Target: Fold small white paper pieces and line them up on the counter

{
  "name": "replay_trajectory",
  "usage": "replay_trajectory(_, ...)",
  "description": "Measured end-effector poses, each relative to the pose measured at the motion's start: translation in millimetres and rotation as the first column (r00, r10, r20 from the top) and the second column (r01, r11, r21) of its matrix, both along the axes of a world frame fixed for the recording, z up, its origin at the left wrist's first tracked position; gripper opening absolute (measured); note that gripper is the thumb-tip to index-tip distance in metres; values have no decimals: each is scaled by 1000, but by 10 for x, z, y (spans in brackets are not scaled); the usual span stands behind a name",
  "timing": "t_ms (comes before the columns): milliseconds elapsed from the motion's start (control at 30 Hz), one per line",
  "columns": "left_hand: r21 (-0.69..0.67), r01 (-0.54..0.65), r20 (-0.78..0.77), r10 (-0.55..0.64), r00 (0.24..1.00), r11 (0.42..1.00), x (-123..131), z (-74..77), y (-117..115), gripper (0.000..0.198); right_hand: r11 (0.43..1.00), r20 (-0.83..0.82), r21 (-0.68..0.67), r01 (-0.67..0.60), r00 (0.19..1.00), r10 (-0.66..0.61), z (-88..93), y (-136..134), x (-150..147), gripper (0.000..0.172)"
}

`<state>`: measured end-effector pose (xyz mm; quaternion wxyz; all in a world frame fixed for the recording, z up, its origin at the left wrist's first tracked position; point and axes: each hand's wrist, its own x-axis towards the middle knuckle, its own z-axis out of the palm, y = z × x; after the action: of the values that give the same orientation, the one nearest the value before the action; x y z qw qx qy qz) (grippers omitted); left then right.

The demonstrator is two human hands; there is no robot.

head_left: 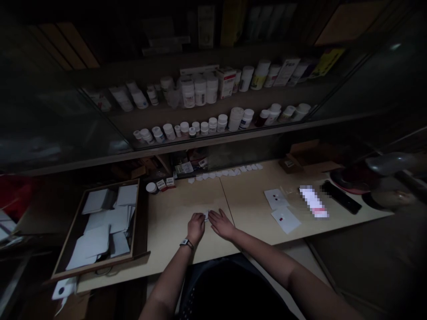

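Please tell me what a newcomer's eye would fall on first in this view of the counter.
The eye would likely go first to the left hand and right hand, meeting around a small white piece at the middle of the pale counter. Above them, rows of white bottles fill the glass-fronted shelves. To the left, an open drawer full of white sheets stands out against the dark surroundings.

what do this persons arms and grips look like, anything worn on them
Both arms are bare, with no sleeves in view, and neither the left grip nor the right grip wears a glove. A dark wristband with a small pale square piece circles the left wrist. Between the arms shows a dark garment, with small light dots along its left edge.
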<state>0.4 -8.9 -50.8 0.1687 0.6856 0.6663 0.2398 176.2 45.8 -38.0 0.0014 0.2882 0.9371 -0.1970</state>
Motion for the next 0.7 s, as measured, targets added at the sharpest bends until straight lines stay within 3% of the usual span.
replay_trajectory(167, -35, 121, -126, -125, 984, 992, -42, -3, -67, 24, 1000, 1, 7, 2, 1000, -2, 6, -8, 4, 47)
replay_trajectory(367, -93, 166, -268, -185, 945, 982, -2, 75, -95, 35, 1000, 14, -1, -12, 1000, 12, 49, 5, 1, 46)
replay_trajectory(700, -102, 200, -383, -224, 896, 975, 59, 121, -34, 16, 1000, 0, -2, -5, 1000, 5, 8, -2, 6, 48)
